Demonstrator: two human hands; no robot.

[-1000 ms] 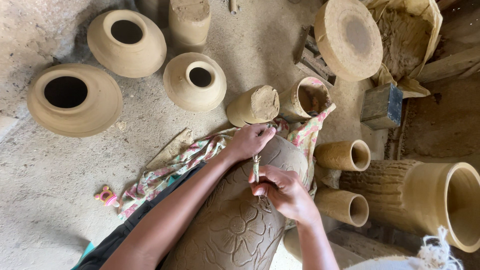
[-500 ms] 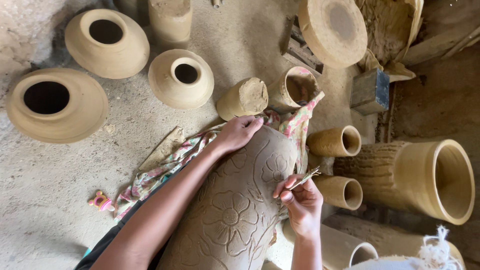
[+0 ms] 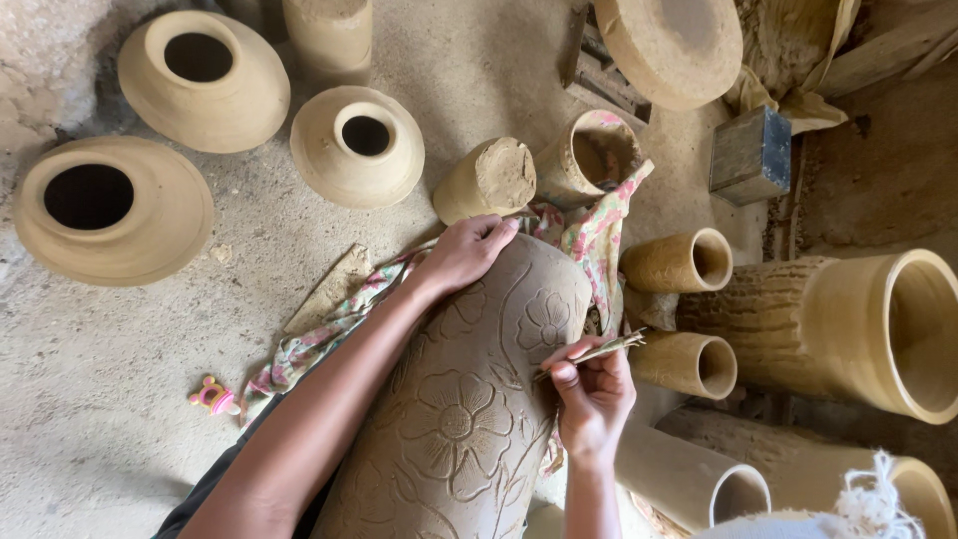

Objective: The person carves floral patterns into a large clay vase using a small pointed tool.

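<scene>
Head view: carved vase (image 3: 469, 419) lies beneath left hand (image 3: 464, 255).

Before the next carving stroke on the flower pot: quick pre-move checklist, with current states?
1. Left hand bracing the carved pot: ok, palm flat on its upper end.
2. Right hand gripping the carving tool: ok, pinched between fingers and thumb.
3. Tool tip on the clay: cannot tell, the tip is hidden behind the thumb at the pot's right flank.
4. Pot supported: ok, lying on its side across the lap on the floral cloth.
5. Room at the right elbow: not ok, small clay cylinders lie close beside the hand.
6. Carved flower pattern intact: ok, no smears visible.
</scene>
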